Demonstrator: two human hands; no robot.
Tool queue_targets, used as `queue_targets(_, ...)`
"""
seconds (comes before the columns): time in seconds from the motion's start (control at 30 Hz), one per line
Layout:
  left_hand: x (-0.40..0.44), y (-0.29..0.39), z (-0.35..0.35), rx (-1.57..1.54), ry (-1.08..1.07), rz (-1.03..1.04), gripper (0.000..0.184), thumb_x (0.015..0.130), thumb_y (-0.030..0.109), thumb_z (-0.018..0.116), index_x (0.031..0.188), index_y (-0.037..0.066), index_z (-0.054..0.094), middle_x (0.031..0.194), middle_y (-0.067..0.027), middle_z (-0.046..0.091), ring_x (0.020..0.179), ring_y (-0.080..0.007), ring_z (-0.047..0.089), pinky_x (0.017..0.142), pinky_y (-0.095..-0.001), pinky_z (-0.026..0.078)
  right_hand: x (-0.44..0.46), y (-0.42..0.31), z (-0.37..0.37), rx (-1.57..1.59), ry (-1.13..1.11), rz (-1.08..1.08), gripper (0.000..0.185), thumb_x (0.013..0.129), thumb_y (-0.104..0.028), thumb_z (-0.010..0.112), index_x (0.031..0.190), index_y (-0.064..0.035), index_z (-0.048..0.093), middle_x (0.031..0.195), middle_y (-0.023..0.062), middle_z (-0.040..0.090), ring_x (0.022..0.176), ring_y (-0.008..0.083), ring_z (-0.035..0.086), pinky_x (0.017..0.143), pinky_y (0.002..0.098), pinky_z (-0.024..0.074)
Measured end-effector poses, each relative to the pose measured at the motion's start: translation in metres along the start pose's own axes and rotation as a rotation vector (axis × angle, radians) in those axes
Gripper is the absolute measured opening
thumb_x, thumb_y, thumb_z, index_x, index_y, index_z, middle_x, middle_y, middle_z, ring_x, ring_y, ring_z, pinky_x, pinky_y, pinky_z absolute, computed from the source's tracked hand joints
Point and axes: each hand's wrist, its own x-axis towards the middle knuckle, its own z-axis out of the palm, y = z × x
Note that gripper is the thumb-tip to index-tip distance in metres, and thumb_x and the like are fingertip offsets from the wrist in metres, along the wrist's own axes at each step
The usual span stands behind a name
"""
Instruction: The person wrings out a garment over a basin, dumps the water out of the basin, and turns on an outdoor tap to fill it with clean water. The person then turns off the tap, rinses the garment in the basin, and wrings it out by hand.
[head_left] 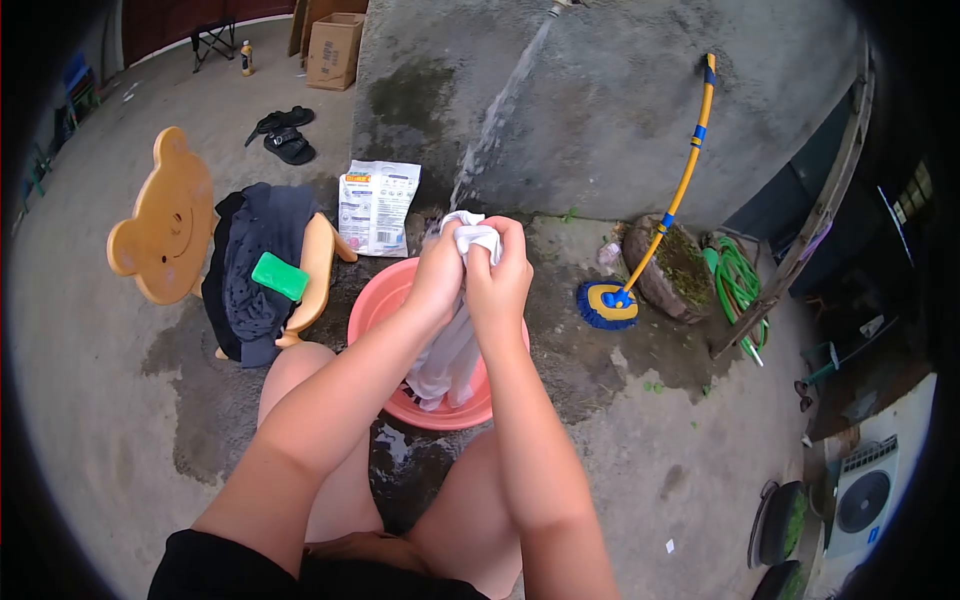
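Note:
Both my hands are closed on a wet white cloth garment (447,358) above a pink basin (378,300). My left hand (438,270) grips the bunched upper part from the left. Close beside it, my right hand (500,268) pinches the same bunch, its thumb pressed against the cloth. The lower part of the garment hangs into the basin. A stream of water (510,100) falls from a tap (562,5) on the wall toward my hands, ending just behind them. What lies under the garment in the basin is hidden.
Left stands a bear-faced chair (165,215) with dark clothes (262,235) and a green soap bar (280,276). A white packet (378,208) leans against the wall. Right are a yellow-handled brush mop (608,303), a stone planter (670,270) and a green hose (738,280). Black sandals (287,138) lie farther back.

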Motion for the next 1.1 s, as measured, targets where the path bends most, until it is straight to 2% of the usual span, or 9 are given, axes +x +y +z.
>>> queue_targets(0.13,-0.012,-0.004,0.000,0.284,-0.045,0.002,0.040,0.096,0.033,0.034,0.107,0.003,0.058,0.096,-0.0058,0.063,0.084,-0.0126,0.060,0.070,-0.0274,0.047,0.009,0.011,-0.005,-0.003,0.080,0.097,0.022,0.081,-0.009,0.048,0.101,-0.0015,0.052,0.084,0.0182,0.064,0.078,0.0289,0.065,0.070,0.0364,0.0489)
queue_targets(0.23,-0.010,-0.001,-0.003,0.261,-0.001,0.043,0.039,0.096,0.033,0.033,0.104,0.005,0.059,0.092,-0.0056,0.063,0.083,-0.0125,0.060,0.069,-0.0267,0.046,0.004,0.007,-0.002,-0.024,0.063,0.073,0.026,0.080,-0.010,0.048,0.104,-0.0018,0.051,0.087,0.0211,0.063,0.080,0.0329,0.064,0.071,0.0393,0.0485)
queue_targets(0.3,-0.012,0.009,-0.001,0.121,0.048,0.057,0.040,0.095,0.033,0.036,0.096,0.001,0.061,0.085,-0.0073,0.063,0.072,-0.0133,0.059,0.065,-0.0299,0.046,-0.006,0.000,0.005,-0.013,-0.002,0.044,0.032,0.079,-0.011,0.051,0.109,-0.0037,0.048,0.088,0.0227,0.062,0.082,0.0381,0.062,0.072,0.0425,0.0473)
queue_targets(0.4,0.006,0.000,-0.020,0.039,-0.039,0.088,0.039,0.096,0.032,0.034,0.097,0.003,0.060,0.088,-0.0078,0.063,0.076,-0.0144,0.061,0.067,-0.0305,0.048,-0.015,0.002,0.016,0.007,-0.024,0.015,0.040,0.079,-0.013,0.052,0.117,-0.0054,0.042,0.100,0.0257,0.059,0.088,0.0407,0.060,0.073,0.0448,0.0466)
queue_targets(0.47,-0.017,0.009,0.000,0.143,0.033,0.180,0.042,0.095,0.034,0.036,0.096,0.001,0.061,0.085,-0.0080,0.063,0.075,-0.0144,0.061,0.064,-0.0298,0.047,-0.009,0.003,0.012,0.012,0.018,0.063,0.038,0.080,-0.013,0.050,0.117,-0.0049,0.044,0.092,0.0247,0.061,0.084,0.0407,0.061,0.071,0.0445,0.0468)
queue_targets(0.57,-0.011,0.001,-0.007,0.516,0.056,0.219,0.046,0.094,0.037,0.038,0.096,-0.002,0.063,0.084,-0.0093,0.064,0.074,-0.0140,0.060,0.064,-0.0288,0.045,0.004,0.015,0.005,0.045,0.099,0.113,0.035,0.081,-0.013,0.048,0.115,-0.0044,0.045,0.086,0.0242,0.062,0.079,0.0399,0.062,0.069,0.0445,0.0468)
queue_targets(0.7,-0.004,0.000,-0.014,0.474,0.090,0.198,0.049,0.093,0.038,0.039,0.096,-0.004,0.063,0.086,-0.0110,0.064,0.074,-0.0143,0.059,0.064,-0.0289,0.044,0.002,0.015,0.008,0.055,0.101,0.107,0.031,0.082,-0.013,0.048,0.112,-0.0041,0.047,0.084,0.0246,0.062,0.076,0.0389,0.062,0.067,0.0450,0.0464)
queue_targets(0.83,-0.008,0.013,-0.014,0.186,0.011,0.163,0.043,0.096,0.034,0.034,0.094,0.000,0.061,0.082,-0.0072,0.062,0.071,-0.0143,0.059,0.065,-0.0288,0.047,-0.013,0.002,0.021,0.060,0.003,0.080,0.033,0.081,-0.014,0.049,0.113,-0.0055,0.046,0.079,0.0260,0.062,0.074,0.0418,0.061,0.064,0.0471,0.0459)
queue_targets(1.1,-0.010,0.009,-0.011,0.316,0.005,0.245,0.043,0.097,0.034,0.033,0.090,0.001,0.061,0.081,-0.0077,0.062,0.070,-0.0133,0.059,0.063,-0.0285,0.046,-0.010,0.005,0.016,0.096,0.009,0.119,0.031,0.082,-0.015,0.047,0.111,-0.0041,0.046,0.080,0.0262,0.062,0.075,0.0412,0.062,0.065,0.0456,0.0466)
